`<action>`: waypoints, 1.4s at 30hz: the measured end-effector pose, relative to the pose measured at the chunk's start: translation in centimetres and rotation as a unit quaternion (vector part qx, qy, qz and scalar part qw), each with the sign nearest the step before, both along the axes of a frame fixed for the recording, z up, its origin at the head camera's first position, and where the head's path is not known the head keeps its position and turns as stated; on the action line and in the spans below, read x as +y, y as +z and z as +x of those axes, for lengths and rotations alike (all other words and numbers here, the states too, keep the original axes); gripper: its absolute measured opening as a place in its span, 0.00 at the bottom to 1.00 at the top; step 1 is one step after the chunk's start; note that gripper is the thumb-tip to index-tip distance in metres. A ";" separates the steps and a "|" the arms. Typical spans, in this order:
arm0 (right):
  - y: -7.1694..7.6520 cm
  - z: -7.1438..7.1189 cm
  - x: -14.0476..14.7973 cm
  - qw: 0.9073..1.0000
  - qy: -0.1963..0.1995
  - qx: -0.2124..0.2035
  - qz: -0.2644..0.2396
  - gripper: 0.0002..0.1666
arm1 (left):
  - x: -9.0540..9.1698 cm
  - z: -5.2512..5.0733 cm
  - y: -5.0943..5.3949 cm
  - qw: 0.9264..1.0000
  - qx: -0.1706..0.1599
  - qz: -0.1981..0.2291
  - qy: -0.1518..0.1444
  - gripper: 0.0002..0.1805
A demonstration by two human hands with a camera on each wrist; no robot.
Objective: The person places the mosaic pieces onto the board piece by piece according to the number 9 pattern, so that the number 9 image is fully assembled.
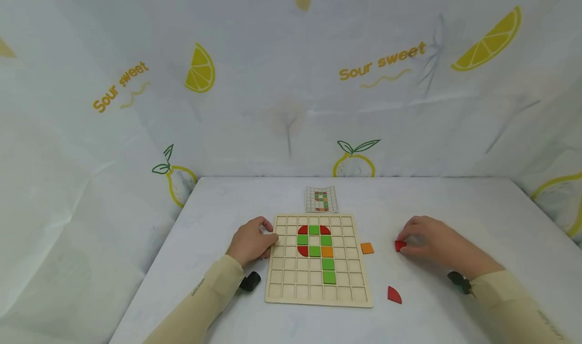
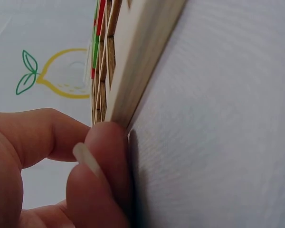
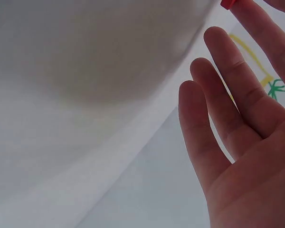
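A wooden grid board lies flat, with red, green and orange tiles set in its cells in a 9-like shape. At its left edge my left hand grips the rim with curled fingers and thumb; the left wrist view shows fingertips against the board's side. To the right of the board, my right hand pinches a small red tile just above or on the table; which one I cannot tell. Only a corner of that red tile shows in the right wrist view, the other fingers being spread.
An orange square tile lies beside the board's right edge. Nearer me is a red quarter-round tile. Behind the board stands or lies a pattern card. Lemon-printed cloth hangs behind the white table.
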State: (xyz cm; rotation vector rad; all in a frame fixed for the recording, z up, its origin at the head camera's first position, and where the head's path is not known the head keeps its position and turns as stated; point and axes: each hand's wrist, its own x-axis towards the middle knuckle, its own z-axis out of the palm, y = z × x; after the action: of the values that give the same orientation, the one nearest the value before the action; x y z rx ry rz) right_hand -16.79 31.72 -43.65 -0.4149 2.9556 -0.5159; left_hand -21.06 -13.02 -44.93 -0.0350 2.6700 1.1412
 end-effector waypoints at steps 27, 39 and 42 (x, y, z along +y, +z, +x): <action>2.3 2.0 -11.7 0.997 0.074 -0.007 -0.003 0.10 | -0.2 -0.2 -0.1 1.000 0.003 0.002 -0.011 0.11; 1.6 4.1 -15.0 0.980 0.190 0.062 -0.015 0.07 | -0.2 -0.2 0.2 1.000 0.006 -0.001 -0.009 0.11; 1.3 4.5 -15.5 0.974 0.213 0.081 -0.019 0.07 | -0.1 -0.1 0.2 1.000 0.005 0.000 -0.008 0.11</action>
State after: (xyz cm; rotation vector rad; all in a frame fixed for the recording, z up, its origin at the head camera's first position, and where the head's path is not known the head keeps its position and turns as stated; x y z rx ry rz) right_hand -12.30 16.22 -42.38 -1.1087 2.8756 -0.5014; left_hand -21.17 -13.15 -44.74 -0.0064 2.6746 1.1394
